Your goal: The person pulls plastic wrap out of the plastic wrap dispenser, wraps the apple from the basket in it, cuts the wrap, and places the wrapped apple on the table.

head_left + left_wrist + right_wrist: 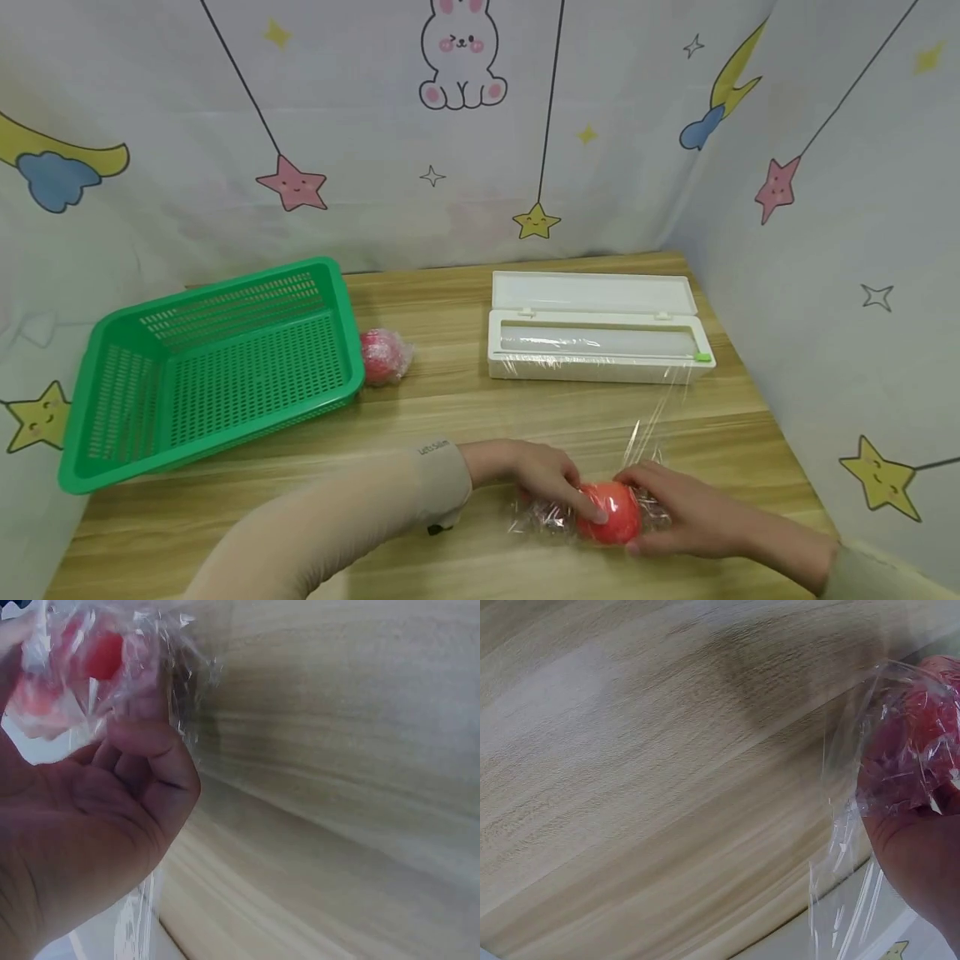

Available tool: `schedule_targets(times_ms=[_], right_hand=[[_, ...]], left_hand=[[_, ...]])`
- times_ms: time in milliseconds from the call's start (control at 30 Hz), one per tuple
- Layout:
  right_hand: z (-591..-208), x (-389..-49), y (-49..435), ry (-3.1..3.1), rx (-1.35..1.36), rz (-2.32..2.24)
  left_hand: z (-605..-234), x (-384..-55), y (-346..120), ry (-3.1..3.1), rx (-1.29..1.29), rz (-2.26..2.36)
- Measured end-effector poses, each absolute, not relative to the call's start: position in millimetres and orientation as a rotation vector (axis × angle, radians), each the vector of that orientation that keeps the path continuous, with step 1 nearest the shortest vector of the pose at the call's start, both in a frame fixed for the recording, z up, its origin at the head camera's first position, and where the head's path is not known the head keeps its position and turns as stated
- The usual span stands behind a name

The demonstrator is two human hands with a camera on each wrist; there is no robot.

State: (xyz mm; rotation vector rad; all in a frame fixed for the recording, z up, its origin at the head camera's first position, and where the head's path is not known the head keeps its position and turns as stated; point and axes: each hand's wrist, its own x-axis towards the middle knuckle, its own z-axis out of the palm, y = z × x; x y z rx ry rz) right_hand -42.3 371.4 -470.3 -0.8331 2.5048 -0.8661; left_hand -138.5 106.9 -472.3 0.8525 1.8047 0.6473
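Observation:
A smooth red round ball-like thing (619, 518) lies near the front of the table, covered in clear cling film (553, 515). My left hand (546, 473) grips it from the left, with the thumb on its face through the film. From the right, my right hand (693, 510) holds the wrapped side between fingers and thumb. In the left wrist view, crumpled film (178, 645) surrounds the red thing (103, 656), and the left fingers curl beneath it. The right wrist view has film bunched about the red thing (937, 712) at the right hand (919, 847).
Behind the hands stands an open white cling film dispenser (600, 367) with a green slider (702, 357); film stretches from it toward the red thing. A green plastic basket (348, 333) sits at left, a wrapped pinkish-red ball (384, 357) beside it. Curtains (375, 125) border the wooden table (442, 408).

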Motion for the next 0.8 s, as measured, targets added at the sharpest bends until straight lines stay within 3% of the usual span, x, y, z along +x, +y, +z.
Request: schedule_targets(times_ms=[500, 800], right_hand=[[-483, -62, 380, 2.385, -0.857, -0.995], [-482, -79, 386, 2.161, -0.739, -1.121]], left_hand=[[-451, -153, 97, 2.075, 0.938, 0.452], [-453, -137, 103, 2.442, 1.436, 0.253]])
